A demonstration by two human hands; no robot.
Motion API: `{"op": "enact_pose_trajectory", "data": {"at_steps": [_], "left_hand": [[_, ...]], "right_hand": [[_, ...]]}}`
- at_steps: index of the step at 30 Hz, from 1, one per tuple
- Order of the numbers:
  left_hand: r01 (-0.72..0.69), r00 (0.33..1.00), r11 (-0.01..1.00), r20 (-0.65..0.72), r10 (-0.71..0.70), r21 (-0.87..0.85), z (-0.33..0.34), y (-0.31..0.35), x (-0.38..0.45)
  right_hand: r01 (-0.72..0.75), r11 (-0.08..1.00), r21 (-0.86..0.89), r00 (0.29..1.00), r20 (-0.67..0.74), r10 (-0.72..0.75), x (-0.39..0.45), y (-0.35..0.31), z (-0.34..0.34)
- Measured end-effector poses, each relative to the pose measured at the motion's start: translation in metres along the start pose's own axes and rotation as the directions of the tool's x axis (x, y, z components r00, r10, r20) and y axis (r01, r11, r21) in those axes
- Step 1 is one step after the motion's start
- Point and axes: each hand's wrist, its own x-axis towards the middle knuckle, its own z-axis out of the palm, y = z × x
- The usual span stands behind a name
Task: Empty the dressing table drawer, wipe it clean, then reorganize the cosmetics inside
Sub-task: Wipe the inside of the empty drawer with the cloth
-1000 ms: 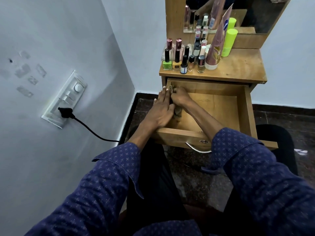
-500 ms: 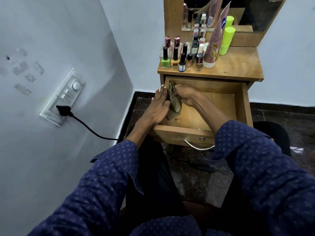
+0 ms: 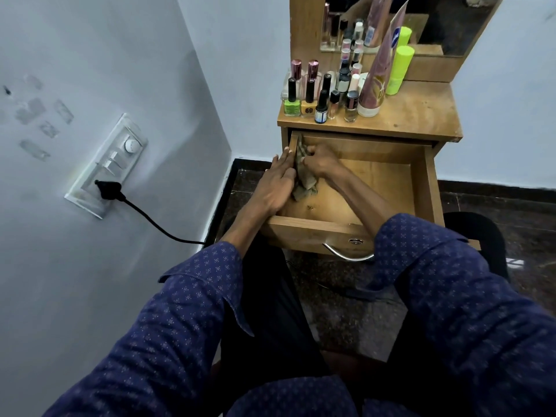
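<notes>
The wooden drawer (image 3: 376,182) of the dressing table stands pulled out, with no cosmetics visible inside. My right hand (image 3: 320,162) grips a crumpled olive-brown cloth (image 3: 305,185) against the inner face of the drawer's left wall. My left hand (image 3: 276,183) lies flat with straight fingers along the outside of that same wall. Several nail polish bottles (image 3: 322,97), a tall pink tube (image 3: 376,76) and a neon green tube (image 3: 398,69) stand on the tabletop (image 3: 421,115) above.
A mirror (image 3: 421,22) rises behind the cosmetics. On the left wall a switch panel (image 3: 105,167) holds a black plug and cable (image 3: 150,219). A metal handle (image 3: 346,255) curves off the drawer front. A dark seat (image 3: 481,239) stands at the right over the dark floor.
My right hand has carried the cloth up along the drawer's left inner wall toward the back corner. My left hand has stayed on the outer side of that wall.
</notes>
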Motion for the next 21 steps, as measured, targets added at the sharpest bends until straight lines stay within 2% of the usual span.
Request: {"op": "enact_pose_trajectory", "data": {"at_steps": [4,7,10,13,16,18,21], "left_hand": [[0.016,1.000,1.000,0.003,-0.016,0.016,-0.001,0.003,-0.001],[0.021,1.000,1.000,0.006,-0.021,0.007,0.000,0.006,-0.006],[0.034,0.999,0.998,0.004,-0.034,-0.054,-0.001,0.011,-0.010],[0.044,0.999,0.997,0.008,-0.044,-0.060,0.000,0.015,-0.016],[0.035,0.999,0.997,0.023,-0.034,-0.075,-0.001,0.017,-0.018],[0.042,0.998,0.998,0.038,-0.041,-0.043,0.001,0.020,-0.019],[0.048,0.998,0.998,0.039,-0.047,-0.030,0.001,0.021,-0.019]], "right_hand": [[0.003,0.988,-0.152,0.986,0.164,0.022,-0.017,0.001,-0.008],[-0.021,0.972,-0.234,0.974,0.215,0.073,-0.037,0.003,0.001],[-0.126,0.981,-0.146,0.956,0.246,0.159,-0.047,0.011,0.008],[-0.202,0.979,0.026,0.965,0.178,0.195,-0.043,0.014,0.004],[-0.047,0.983,0.178,0.998,-0.033,0.054,-0.025,0.004,0.004],[0.011,0.982,0.186,0.996,-0.094,0.006,-0.015,-0.005,0.004],[0.006,0.995,0.101,0.999,-0.052,-0.001,-0.016,-0.007,0.004]]}}
